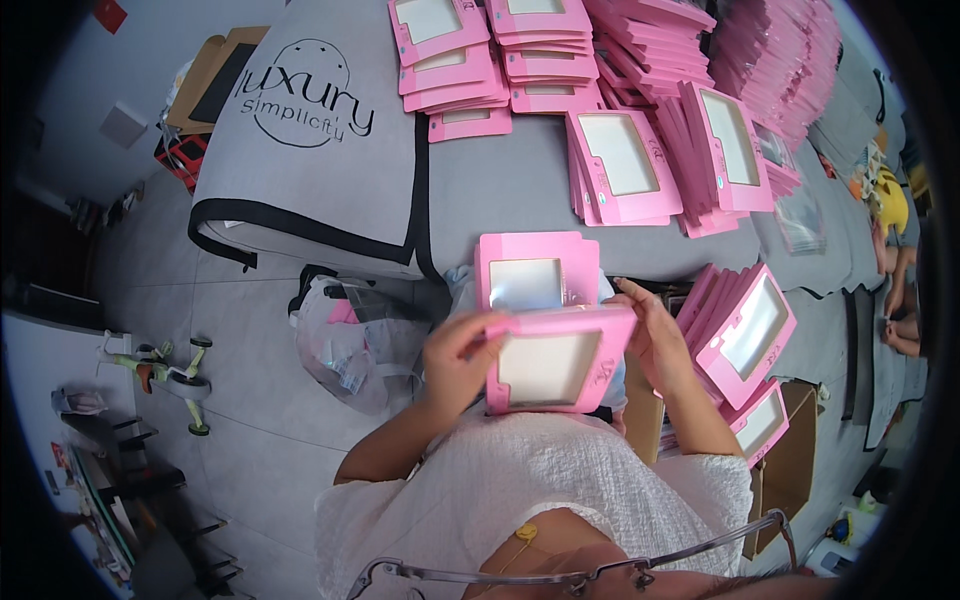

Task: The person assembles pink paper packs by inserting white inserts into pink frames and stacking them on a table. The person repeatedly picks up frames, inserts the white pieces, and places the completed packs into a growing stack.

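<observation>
A pink box with a clear window [548,362] is held upright in front of my body. My left hand [462,362] grips it by its upper left corner, thumb and fingers closed on the edge. My right hand [655,335] is raised at the box's right edge, its fingers partly stretched and apart. Whether its fingertips touch the box, I cannot tell. Just beyond lies another pink window piece [582,268], flat on my lap, its near part hidden behind the held box.
Stacks of pink window boxes [620,160] cover the far part of the grey sofa [500,190]. More lean at right beside an open cardboard carton [790,470]. A clear plastic bag [350,345] stands on the floor at left, with a small tricycle [165,370] farther off.
</observation>
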Demonstrator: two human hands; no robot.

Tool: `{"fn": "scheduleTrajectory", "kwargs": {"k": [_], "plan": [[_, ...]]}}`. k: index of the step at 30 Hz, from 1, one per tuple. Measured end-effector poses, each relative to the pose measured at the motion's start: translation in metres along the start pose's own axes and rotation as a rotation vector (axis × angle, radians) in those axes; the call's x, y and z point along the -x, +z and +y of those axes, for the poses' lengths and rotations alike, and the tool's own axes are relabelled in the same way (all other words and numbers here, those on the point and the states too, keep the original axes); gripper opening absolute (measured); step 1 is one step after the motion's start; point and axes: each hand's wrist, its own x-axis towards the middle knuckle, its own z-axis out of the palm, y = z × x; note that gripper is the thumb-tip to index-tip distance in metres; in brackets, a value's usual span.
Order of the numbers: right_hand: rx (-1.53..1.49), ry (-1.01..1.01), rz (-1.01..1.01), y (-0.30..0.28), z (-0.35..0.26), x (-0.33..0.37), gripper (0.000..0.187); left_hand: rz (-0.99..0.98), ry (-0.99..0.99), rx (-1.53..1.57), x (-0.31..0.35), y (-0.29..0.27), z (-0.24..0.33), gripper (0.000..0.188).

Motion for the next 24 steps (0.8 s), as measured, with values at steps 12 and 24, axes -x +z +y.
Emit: {"fn": "scheduleTrajectory", "kwargs": {"k": [12,24], "plan": [[0.836,-0.656,0.416,-0.042,-0.055,-0.131,0.054,0.183,-0.102,-0.023,-0.054,0.009,-0.095,0.049],[1.046,-0.419,0.331,0.009,0.077,-0.079,0.03,0.177,-0.13,-0.308,-0.025,0.026,-0.14,0.052]]}}
